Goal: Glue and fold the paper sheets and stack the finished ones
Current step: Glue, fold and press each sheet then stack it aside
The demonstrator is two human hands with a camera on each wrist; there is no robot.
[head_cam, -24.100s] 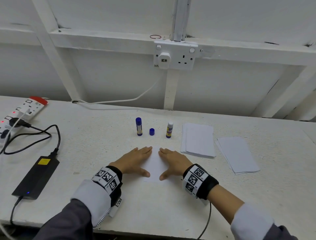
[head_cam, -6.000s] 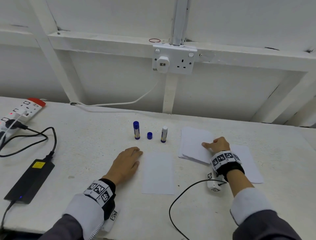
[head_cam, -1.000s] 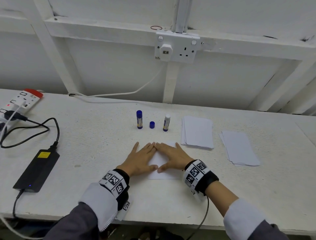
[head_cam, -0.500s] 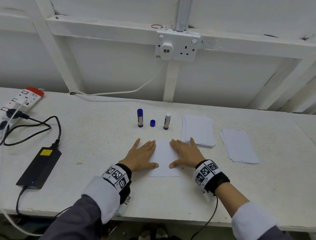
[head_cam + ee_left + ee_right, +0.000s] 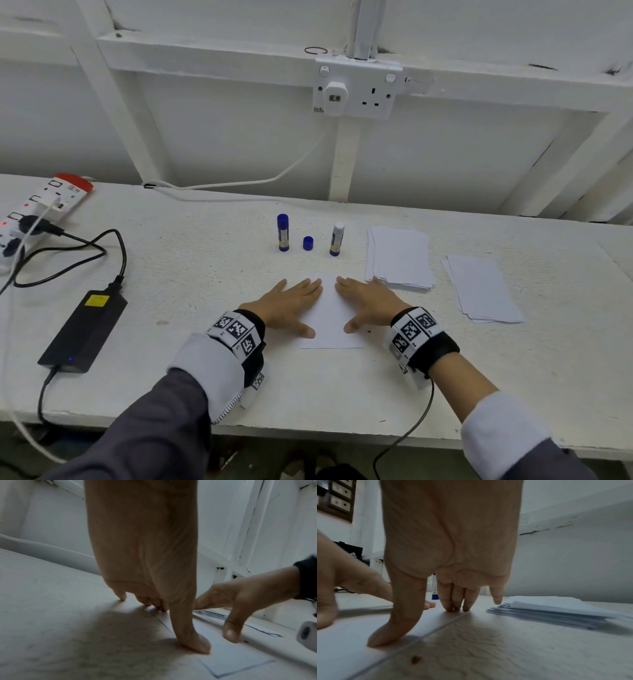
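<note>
A white folded sheet (image 5: 330, 315) lies flat on the table in front of me. My left hand (image 5: 291, 305) presses on its left edge with straight fingers, and my right hand (image 5: 366, 301) presses on its right edge the same way. The wrist views show the thumbs and fingertips (image 5: 197, 645) (image 5: 385, 641) flat on the sheet (image 5: 228, 660) (image 5: 344, 649). Behind it stand a capped blue glue stick (image 5: 283, 232), a loose blue cap (image 5: 308, 243) and an uncapped glue stick (image 5: 336, 238) (image 5: 434, 588). Two paper piles lie to the right: a nearer one (image 5: 399, 261) (image 5: 556, 609) and a farther one (image 5: 483, 289).
A black power adapter (image 5: 84, 330) with its cables lies at the left, and a power strip (image 5: 37, 209) sits at the far left. A wall socket (image 5: 356, 89) hangs above the table's back edge. The table's front edge (image 5: 308, 431) runs below my wrists.
Over the last second my hands have slid apart from the sheet's middle to its left and right edges, staying flat on it. Six seconds ago the right hand was at the nearer pile.
</note>
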